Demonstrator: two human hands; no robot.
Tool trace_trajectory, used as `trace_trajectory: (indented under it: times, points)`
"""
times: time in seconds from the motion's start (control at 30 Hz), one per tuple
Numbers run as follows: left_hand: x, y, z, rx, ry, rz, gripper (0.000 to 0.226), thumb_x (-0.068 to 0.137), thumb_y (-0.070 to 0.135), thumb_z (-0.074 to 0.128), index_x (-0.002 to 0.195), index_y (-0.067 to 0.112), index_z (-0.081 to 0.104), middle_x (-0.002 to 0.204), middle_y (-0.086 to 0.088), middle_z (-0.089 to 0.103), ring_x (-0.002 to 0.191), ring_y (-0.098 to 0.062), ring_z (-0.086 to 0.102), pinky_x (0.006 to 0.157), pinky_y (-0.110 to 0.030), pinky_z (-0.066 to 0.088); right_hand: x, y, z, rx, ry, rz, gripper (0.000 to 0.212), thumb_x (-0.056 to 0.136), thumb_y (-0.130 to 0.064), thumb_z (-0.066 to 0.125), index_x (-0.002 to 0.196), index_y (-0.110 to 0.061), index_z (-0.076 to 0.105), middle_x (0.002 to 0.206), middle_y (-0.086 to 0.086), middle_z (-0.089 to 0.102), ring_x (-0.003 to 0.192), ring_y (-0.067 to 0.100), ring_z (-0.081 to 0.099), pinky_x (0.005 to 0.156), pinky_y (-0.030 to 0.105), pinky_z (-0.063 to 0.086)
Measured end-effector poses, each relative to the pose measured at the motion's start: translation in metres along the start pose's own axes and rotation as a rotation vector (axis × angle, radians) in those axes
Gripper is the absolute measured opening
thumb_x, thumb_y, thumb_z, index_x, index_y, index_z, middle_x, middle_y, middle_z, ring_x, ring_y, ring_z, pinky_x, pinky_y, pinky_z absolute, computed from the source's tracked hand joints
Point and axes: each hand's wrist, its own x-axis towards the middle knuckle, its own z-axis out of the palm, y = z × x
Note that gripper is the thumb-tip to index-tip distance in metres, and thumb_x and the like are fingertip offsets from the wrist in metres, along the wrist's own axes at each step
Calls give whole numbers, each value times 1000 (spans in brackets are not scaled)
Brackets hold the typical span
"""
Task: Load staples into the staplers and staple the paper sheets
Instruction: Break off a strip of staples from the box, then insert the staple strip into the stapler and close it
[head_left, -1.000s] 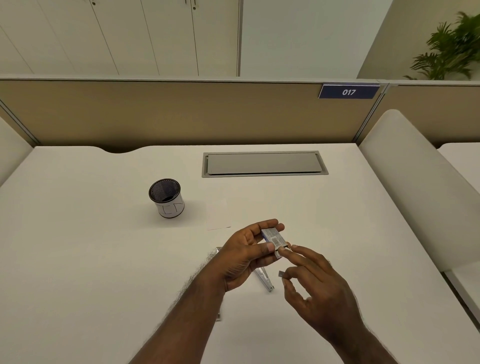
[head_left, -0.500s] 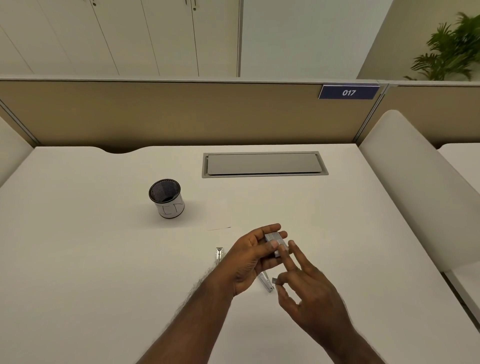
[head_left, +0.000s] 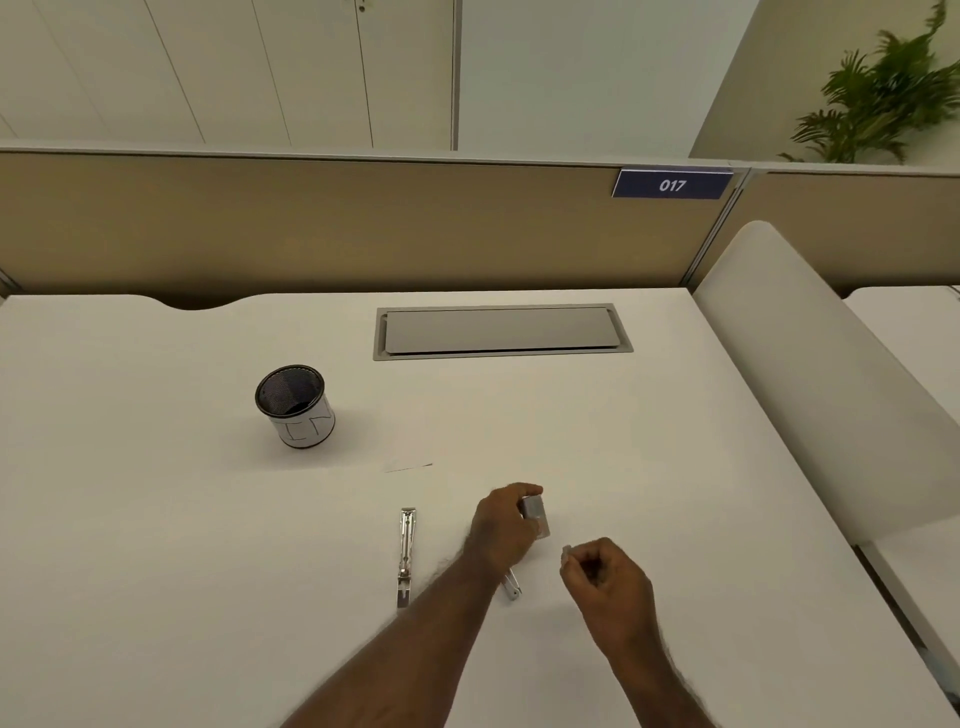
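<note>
Lower centre of the frame: the left hand (head_left: 506, 525) holds the staple box (head_left: 535, 512), while the right hand (head_left: 605, 577) pinches a staple strip (head_left: 567, 554). One open stapler (head_left: 406, 556) lies on the surface (head_left: 156, 519), unloaded it seems; another (head_left: 511, 584) shows under the left wrist. Loading and stapling remain.

The left hand (head_left: 501, 532) reaches forward, fingers curled round a small staple box (head_left: 535, 512). The right hand (head_left: 605, 579) hovers beside it, fingertips pinching a staple strip (head_left: 567, 552).

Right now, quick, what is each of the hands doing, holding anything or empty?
Left hand: grips the small staple box just above the desk.
Right hand: pinches a short strip of staples in curled fingers.
</note>
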Motion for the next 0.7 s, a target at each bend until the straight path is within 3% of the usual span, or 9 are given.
trace_trajectory:
  times: [0.13, 0.4, 0.53, 0.6, 0.7]
  points:
    - [11, -5, 22, 188, -35, 50, 45, 81, 10, 65, 125, 21, 62, 121, -3, 65, 108, -17, 59, 92, -21, 45, 5, 12, 4, 78, 20, 100, 17, 80, -10, 74, 84, -22, 63, 71, -5, 69, 63, 10, 65, 64, 21, 53]
    - [21, 0, 36, 277, -8, 120, 47, 87, 15, 61, 134, 17, 54, 126, -7, 47, 114, -26, 55, 99, -33, 45, 14, 24, -4, 53, 17, 131, 17, 82, -12, 72, 87, -27, 67, 79, -7, 72, 73, 12, 70, 72, 26, 57]
    - [12, 7, 14, 274, 151, 224, 40, 91, 18, 55, 131, 21, 56, 128, 0, 48, 118, -20, 49, 100, -30, 42, 14, 19, -2, 45, 9, 119, 18, 85, -17, 69, 92, -34, 68, 80, -7, 73, 76, 12, 70, 75, 28, 57]
    - [2, 3, -5, 319, 274, 331, 39, 90, 20, 53, 128, 22, 58, 131, 2, 51, 122, -19, 48, 106, -35, 39, 11, 12, 6, -2, -18, 81, 17, 85, -15, 69, 92, -31, 69, 84, -8, 73, 78, 9, 69, 76, 25, 57]
    - [-17, -12, -40, 485, 387, 357, 47, 90, 32, 43, 137, 28, 50, 149, 4, 41, 142, -18, 31, 120, -44, 14, 2, -5, 29, -37, -87, 6, 23, 84, -9, 69, 87, -31, 67, 93, -10, 71, 82, 1, 67, 68, 9, 51]
